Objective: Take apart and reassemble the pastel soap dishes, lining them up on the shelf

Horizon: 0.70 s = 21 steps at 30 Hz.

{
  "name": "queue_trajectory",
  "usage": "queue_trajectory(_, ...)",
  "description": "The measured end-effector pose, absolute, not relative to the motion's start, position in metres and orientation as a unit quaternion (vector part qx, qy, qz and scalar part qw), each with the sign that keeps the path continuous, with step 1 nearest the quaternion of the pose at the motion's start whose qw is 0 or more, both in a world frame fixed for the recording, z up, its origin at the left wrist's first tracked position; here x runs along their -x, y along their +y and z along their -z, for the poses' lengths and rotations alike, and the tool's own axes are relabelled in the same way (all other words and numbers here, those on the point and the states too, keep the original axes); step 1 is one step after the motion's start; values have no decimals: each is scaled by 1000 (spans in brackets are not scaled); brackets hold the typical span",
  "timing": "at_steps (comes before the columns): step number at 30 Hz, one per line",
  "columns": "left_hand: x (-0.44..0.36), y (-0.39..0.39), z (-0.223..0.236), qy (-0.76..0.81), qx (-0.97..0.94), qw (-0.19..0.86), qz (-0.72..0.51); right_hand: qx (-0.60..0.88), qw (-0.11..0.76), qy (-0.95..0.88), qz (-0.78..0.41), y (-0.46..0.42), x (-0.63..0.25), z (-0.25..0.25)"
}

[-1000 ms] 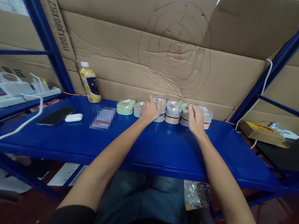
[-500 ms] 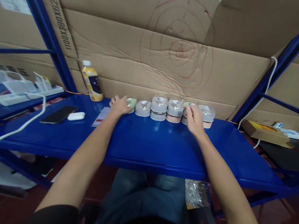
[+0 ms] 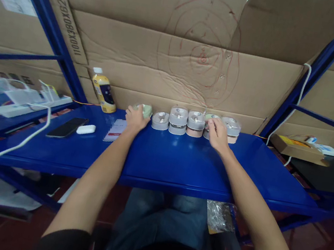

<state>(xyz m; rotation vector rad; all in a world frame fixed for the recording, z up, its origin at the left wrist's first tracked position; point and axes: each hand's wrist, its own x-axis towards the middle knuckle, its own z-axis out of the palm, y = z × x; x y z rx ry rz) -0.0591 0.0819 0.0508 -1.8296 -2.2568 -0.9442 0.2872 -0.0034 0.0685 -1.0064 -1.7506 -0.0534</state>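
Container of pale green (image 3: 148, 110), left of the frame's centre, lies in the curled grip of the left hand (image 3: 136, 118), long axis hidden; the right hand (image 3: 218, 135), well apart, bends against the green-topped stack (image 3: 206, 133) right of centre, whether gripping I cannot tell

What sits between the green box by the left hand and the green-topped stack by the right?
The head view shows one grey box, a grey stack and a grey-over-pink stack.

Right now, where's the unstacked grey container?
Head view, just left of centre: grey container sits between a green container at the left hand and a stack.
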Motion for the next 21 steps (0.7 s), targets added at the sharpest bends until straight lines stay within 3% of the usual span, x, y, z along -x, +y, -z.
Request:
queue_trajectory(4,58,67,-72,-694,536,71,476,410,541,-733,31,-5,-286,-69)
queue_trajectory(7,44,40,-80,-574,602,97,546,401,548,-734,8,-10,-282,-71)
queue_trajectory(11,17,-8,-69,-377,784,40,492,348,493,-797,-28,-17,-277,-71)
queue_trajectory(15,4,-32,-51,-233,904,-90,346,315,346,-880,-81,-21,-267,-60)
queue_trajectory(18,2,-32,-39,-214,917,-140,306,312,263,-906,-116,-26,-255,-52)
queue_trajectory(21,3,-28,-27,-234,910,-166,299,317,239,-909,-130,-33,-243,-50)
